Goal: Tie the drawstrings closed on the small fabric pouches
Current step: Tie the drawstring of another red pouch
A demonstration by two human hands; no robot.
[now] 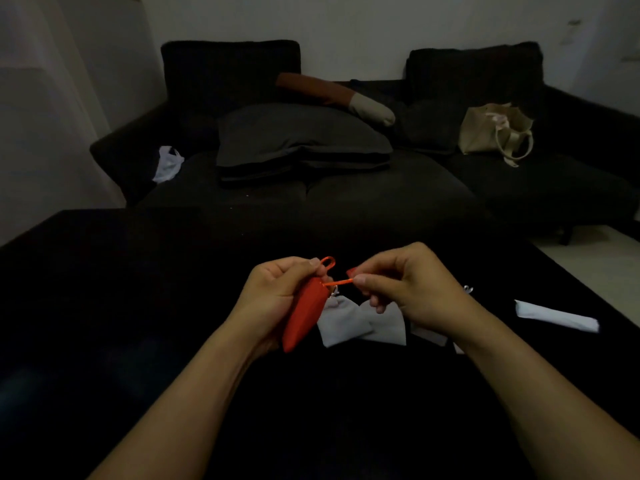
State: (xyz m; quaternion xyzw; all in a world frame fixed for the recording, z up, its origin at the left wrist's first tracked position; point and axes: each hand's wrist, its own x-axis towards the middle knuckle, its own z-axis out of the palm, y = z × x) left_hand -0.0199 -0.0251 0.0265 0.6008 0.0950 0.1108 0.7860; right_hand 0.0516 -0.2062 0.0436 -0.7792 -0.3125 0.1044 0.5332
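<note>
A small orange fabric pouch (304, 313) hangs above the dark table, gripped near its neck by my left hand (277, 289). An orange drawstring loop (328, 262) sticks up beside my left thumb. My right hand (408, 282) pinches the other orange drawstring (337, 282) and holds it stretched out to the right of the pouch's neck. Under my hands, two white pouches (341, 323) (386, 323) lie side by side on the table. More white fabric (429, 336) shows partly hidden behind my right wrist.
The black table (138, 306) fills the lower view. A flat white piece (556, 315) lies at its right. Beyond stands a dark sofa (311, 188) with a grey cushion (298, 140), a beige tote bag (495, 133) and a white plastic bag (168, 164).
</note>
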